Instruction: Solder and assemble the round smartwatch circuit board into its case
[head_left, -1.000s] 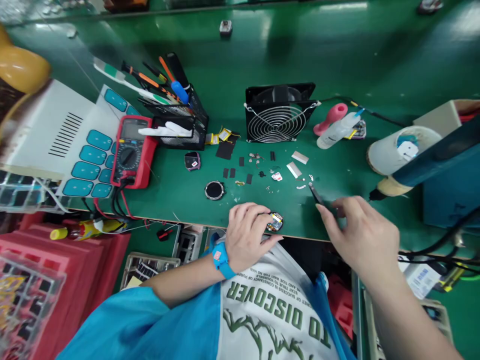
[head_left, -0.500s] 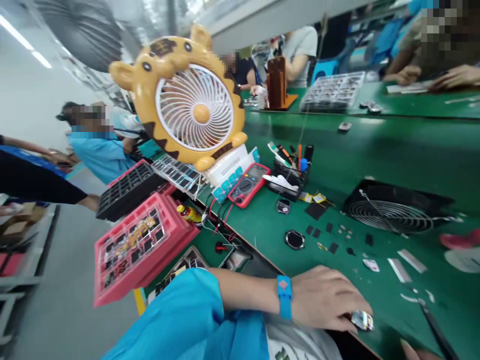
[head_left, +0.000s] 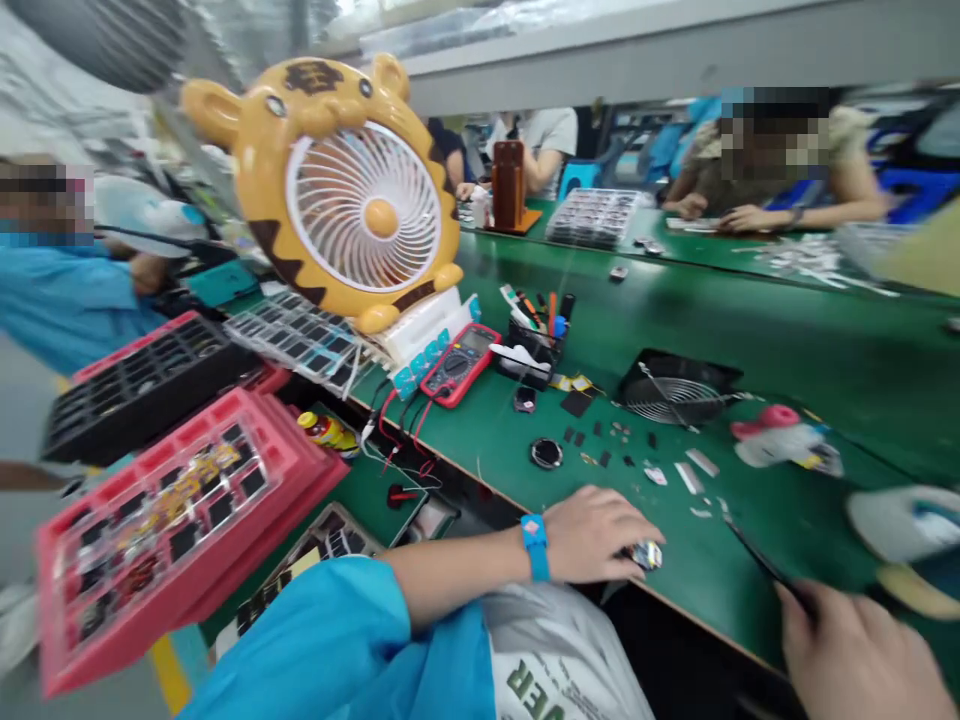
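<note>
My left hand (head_left: 600, 535), with a blue strap round the wrist, rests at the table's front edge. Its fingers are closed on a small silvery electronic part (head_left: 648, 555), whose far end sticks out past the fingertips. Over at the lower right, my right hand (head_left: 862, 645) grips black tweezers (head_left: 761, 555) that point away from me to the left. Small white strips (head_left: 700, 513) lie by the tweezers' tips. Beyond my left hand are a round watch case (head_left: 546, 453), a white-backed small piece (head_left: 655, 476) and several small black pads (head_left: 604, 458).
A tiger-shaped fan (head_left: 381, 218) stands behind a red multimeter (head_left: 461, 365) and a black tool holder (head_left: 534, 350). A black fan with a wire guard (head_left: 667, 390) lies farther right. Pink trays (head_left: 292, 500) of parts are at my left. People work across the table.
My view has swung to the right, so things appear farther left. My right hand with the tweezers has come into fuller view. My left hand still holds the silvery part.
</note>
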